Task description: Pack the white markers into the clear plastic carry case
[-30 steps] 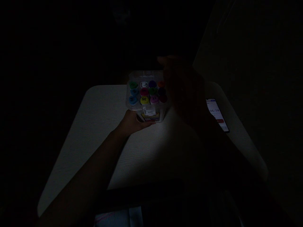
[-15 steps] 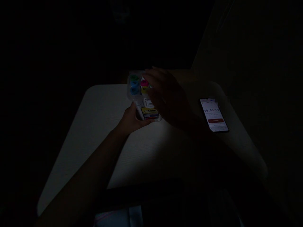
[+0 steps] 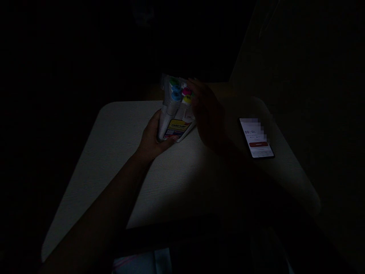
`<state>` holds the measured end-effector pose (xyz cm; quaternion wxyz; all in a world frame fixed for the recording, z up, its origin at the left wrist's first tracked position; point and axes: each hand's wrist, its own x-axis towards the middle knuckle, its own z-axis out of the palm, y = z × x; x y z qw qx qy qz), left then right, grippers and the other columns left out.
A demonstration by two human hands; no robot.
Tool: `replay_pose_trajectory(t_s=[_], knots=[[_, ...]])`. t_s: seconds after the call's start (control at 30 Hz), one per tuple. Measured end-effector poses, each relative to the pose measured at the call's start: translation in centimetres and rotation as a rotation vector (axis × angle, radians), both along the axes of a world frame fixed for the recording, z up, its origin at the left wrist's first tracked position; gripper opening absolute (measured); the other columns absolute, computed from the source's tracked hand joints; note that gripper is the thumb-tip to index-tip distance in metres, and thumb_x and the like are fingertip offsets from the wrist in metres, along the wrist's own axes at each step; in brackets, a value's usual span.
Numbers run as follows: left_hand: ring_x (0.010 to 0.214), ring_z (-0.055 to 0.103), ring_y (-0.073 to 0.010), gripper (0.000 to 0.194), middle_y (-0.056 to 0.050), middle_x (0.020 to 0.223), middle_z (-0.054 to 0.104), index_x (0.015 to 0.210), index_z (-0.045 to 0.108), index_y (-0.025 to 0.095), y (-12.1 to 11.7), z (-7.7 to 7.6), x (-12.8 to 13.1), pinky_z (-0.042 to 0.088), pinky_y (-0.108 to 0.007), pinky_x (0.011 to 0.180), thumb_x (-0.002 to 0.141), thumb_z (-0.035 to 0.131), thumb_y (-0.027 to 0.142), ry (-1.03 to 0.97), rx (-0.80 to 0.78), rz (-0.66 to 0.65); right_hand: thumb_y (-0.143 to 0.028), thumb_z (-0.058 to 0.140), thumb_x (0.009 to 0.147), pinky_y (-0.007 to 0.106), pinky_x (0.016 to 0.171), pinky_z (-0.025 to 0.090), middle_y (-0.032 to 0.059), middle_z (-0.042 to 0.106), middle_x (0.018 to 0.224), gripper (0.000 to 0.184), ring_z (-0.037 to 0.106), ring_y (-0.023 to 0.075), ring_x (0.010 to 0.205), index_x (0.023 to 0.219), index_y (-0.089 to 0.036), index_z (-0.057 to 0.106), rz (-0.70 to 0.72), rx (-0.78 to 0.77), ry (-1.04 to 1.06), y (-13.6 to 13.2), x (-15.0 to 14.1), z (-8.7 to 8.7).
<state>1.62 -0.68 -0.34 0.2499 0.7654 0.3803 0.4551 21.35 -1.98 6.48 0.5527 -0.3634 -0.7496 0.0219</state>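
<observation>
The scene is very dark. A clear plastic box of markers (image 3: 173,121) with coloured caps stands tilted on a small white table (image 3: 114,160). My left hand (image 3: 151,139) grips the box's lower left side. My right hand (image 3: 207,114) lies against the box's right side, its fingers by the coloured caps; whether those fingers close on anything is lost in the dark.
A phone (image 3: 256,137) with a lit timer screen lies on the table's right part. The table's rounded front edge is near my body, where a pale cloth (image 3: 142,262) shows. Everything beyond the table is black.
The marker box has tipped up and turned, so fewer caps face me. My right hand came down from above the box onto its right side. My left hand shifted with the box.
</observation>
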Motion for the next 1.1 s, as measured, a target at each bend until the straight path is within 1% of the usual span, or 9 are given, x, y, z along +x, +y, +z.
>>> replay_pose_trajectory(t_s=[0.1, 0.2, 0.3, 0.4, 0.5, 0.7, 0.83, 0.97, 1.1], knots=[[0.114, 0.058, -0.0294, 0.086, -0.01, 0.129, 0.055, 0.138, 0.037, 0.025, 0.0, 0.1, -0.3, 0.051, -0.043, 0.093, 0.065, 0.071, 0.058, 0.031, 0.039, 0.131, -0.037, 0.029, 0.097, 0.033, 0.112, 0.037, 0.0126, 0.056, 0.129, 0.04, 0.048, 0.0166, 0.127, 0.121, -0.016, 0.054, 0.027, -0.004, 0.11, -0.1, -0.5, -0.9], [0.113, 0.058, -0.03, 0.086, -0.009, 0.124, 0.058, 0.132, 0.044, 0.025, 0.1, 0.1, -0.5, 0.049, -0.043, 0.095, 0.059, 0.075, 0.059, 0.101, 0.077, 0.272, -0.04, 0.028, 0.097, 0.035, 0.112, 0.036, 0.0098, 0.055, 0.13, 0.041, 0.047, 0.0173, 0.128, 0.123, -0.02, 0.051, 0.038, 0.004, 0.185, 0.2, -0.7, -2.1], [0.11, 0.058, -0.0282, 0.087, -0.008, 0.121, 0.06, 0.13, 0.049, 0.022, 0.1, 0.2, -0.7, 0.048, -0.04, 0.096, 0.057, 0.077, 0.058, 0.148, 0.15, 0.348, -0.049, 0.022, 0.096, 0.036, 0.113, 0.035, 0.0083, 0.054, 0.132, 0.047, 0.047, 0.0168, 0.129, 0.124, -0.023, 0.05, -0.007, -0.06, 0.228, 0.8, -0.5, -3.7], [0.106, 0.059, -0.0256, 0.084, -0.01, 0.118, 0.062, 0.128, 0.054, 0.018, -0.1, 0.5, -0.9, 0.048, -0.038, 0.094, 0.058, 0.078, 0.059, 0.171, 0.26, 0.374, -0.053, 0.019, 0.095, 0.035, 0.112, 0.037, 0.0122, 0.055, 0.132, 0.055, 0.049, 0.0158, 0.127, 0.124, -0.018, 0.05, -0.03, -0.165, 0.273, 1.5, -0.1, -5.4], [0.105, 0.059, -0.0255, 0.083, -0.012, 0.116, 0.062, 0.125, 0.057, 0.015, -0.1, 0.7, -1.0, 0.049, -0.039, 0.093, 0.058, 0.079, 0.059, 0.195, 0.315, 0.39, -0.055, 0.018, 0.094, 0.033, 0.109, 0.041, 0.0105, 0.057, 0.13, 0.056, 0.053, 0.0141, 0.123, 0.123, -0.019, 0.052, -0.017, -0.213, 0.288, 1.9, 0.2, -6.4], [0.104, 0.059, -0.0259, 0.083, -0.011, 0.115, 0.063, 0.125, 0.057, 0.016, 0.0, 0.8, -1.4, 0.05, -0.04, 0.091, 0.058, 0.08, 0.058, 0.193, 0.341, 0.368, -0.059, 0.019, 0.094, 0.032, 0.109, 0.041, 0.0124, 0.058, 0.13, 0.062, 0.054, 0.0153, 0.123, 0.123, -0.016, 0.054, 0.022, -0.236, 0.287, 2.3, 0.3, -6.8], [0.104, 0.059, -0.0239, 0.07, -0.007, 0.113, 0.063, 0.12, 0.06, 0.022, 0.1, 0.8, -1.6, 0.049, -0.04, 0.091, 0.063, 0.076, 0.059, 0.169, 0.307, 0.392, -0.063, 0.016, 0.092, 0.031, 0.107, 0.044, 0.0122, 0.06, 0.128, 0.068, 0.055, 0.0162, 0.121, 0.124, -0.016, 0.054, 0.01, -0.286, 0.258, 2.7, 0.4, -7.3], [0.102, 0.06, -0.0225, 0.058, -0.006, 0.109, 0.064, 0.111, 0.065, 0.021, 0.3, 0.7, -1.8, 0.05, -0.039, 0.087, 0.066, 0.076, 0.057, 0.071, 0.278, 0.402, -0.055, 0.017, 0.095, 0.032, 0.104, 0.046, 0.0108, 0.061, 0.126, 0.061, 0.058, 0.0165, 0.117, 0.126, -0.017, 0.053, 0.035, -0.343, 0.2, 3.1, 0.6, -7.8], [0.1, 0.061, -0.0189, 0.038, -0.005, 0.104, 0.066, 0.104, 0.068, 0.02, 0.4, 0.7, -1.7, 0.05, -0.038, 0.087, 0.086, 0.056, 0.052, 0.021, 0.276, 0.448, -0.041, 0.032, 0.093, 0.034, 0.105, 0.045, 0.0087, 0.062, 0.126, 0.046, 0.058, 0.0181, 0.116, 0.124, -0.018, 0.056, 0.05, -0.385, 0.16, 3.4, 0.8, -8.3]])
